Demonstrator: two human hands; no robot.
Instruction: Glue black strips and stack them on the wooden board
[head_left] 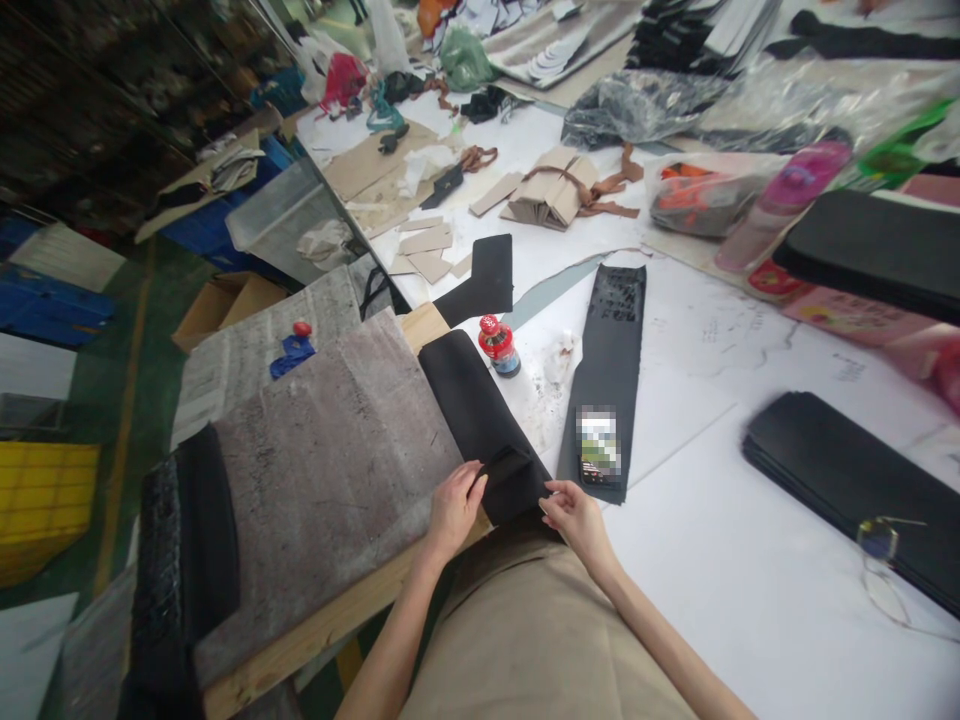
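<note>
My L hand (456,510) pinches a lifted flap of the black piece (465,385), R hand (574,518) its near R edge; it lies betw. grey-brown board (337,470) & white table (705,570), long axis near R to far L; red-capped jar (499,347) just beside its R edge, phone (600,445) on dark strip (609,350) further R

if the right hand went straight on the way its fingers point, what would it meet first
Most likely the near end of the black strip beside the red-capped bottle; the right hand is right at its edge, though depth is unclear.
</note>
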